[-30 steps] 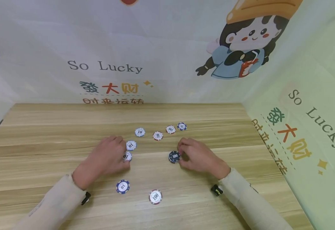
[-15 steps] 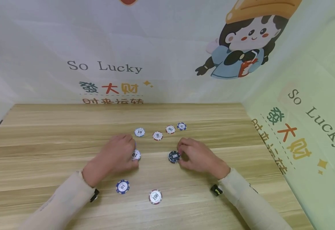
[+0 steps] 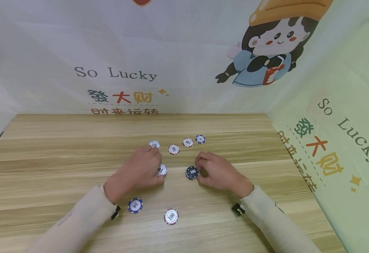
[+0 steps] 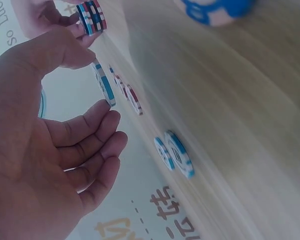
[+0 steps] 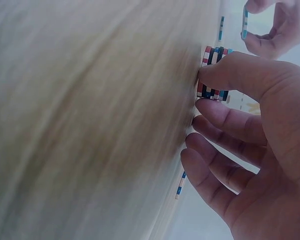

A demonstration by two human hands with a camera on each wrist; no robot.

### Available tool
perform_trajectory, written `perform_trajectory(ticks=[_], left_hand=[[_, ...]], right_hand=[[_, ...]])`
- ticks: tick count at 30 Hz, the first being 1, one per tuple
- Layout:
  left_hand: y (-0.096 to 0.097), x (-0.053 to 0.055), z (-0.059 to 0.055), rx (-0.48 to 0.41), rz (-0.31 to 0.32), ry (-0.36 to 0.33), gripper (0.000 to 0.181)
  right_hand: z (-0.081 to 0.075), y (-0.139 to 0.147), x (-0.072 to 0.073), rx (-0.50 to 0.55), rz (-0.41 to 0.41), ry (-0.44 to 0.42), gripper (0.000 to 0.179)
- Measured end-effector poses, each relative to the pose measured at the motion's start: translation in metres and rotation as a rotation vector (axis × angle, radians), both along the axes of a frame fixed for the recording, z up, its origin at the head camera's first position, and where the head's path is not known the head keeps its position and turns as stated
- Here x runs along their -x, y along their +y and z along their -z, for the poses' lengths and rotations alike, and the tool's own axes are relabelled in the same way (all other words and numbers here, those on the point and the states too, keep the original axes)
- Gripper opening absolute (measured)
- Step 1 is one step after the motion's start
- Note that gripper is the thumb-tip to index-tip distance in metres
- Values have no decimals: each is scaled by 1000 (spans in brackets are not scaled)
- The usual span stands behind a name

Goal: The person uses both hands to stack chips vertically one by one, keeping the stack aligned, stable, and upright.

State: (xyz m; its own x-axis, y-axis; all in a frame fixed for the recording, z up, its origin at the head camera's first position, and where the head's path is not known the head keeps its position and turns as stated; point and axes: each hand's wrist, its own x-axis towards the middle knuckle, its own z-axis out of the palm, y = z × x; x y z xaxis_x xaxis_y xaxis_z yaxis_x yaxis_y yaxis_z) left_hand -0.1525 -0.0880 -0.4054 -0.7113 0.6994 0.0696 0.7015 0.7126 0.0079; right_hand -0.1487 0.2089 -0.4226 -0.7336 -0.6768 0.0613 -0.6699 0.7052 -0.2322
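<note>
My left hand (image 3: 137, 170) pinches a white poker chip with light-blue edge marks (image 3: 162, 170) between thumb and index finger. In the left wrist view that chip (image 4: 104, 82) is tilted up on edge, clear of the table. Just to its right, my right hand (image 3: 219, 172) grips the side of a short stack of poker chips (image 3: 192, 172), topped by a black chip reading 100. Seen from the right wrist, the stack (image 5: 215, 55) has mixed-colour edges and stands on the table. Two light-blue chips (image 4: 179, 154) lie beyond the left hand; one is hidden from the head view.
Two red-and-white chips (image 3: 173, 149) and a blue chip (image 3: 200, 139) lie in a slanting row farther back. Nearer me are another blue chip (image 3: 135, 205) and a red-and-white chip (image 3: 171, 216). Printed cloth (image 3: 184, 80) walls the back and sides of the wooden table (image 3: 61, 140).
Carrying the light-blue chip, my left hand has moved right towards the stack, and its fingers now overlap the far light-blue chip. My right hand and the stack have stayed put.
</note>
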Motion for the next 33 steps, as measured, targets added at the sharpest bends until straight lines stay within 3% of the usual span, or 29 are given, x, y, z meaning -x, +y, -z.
perform_trajectory(ticks=[33], left_hand=[[55, 1, -3, 35, 40, -40, 55]], right_hand=[[3, 1, 2, 22, 2, 6, 15]])
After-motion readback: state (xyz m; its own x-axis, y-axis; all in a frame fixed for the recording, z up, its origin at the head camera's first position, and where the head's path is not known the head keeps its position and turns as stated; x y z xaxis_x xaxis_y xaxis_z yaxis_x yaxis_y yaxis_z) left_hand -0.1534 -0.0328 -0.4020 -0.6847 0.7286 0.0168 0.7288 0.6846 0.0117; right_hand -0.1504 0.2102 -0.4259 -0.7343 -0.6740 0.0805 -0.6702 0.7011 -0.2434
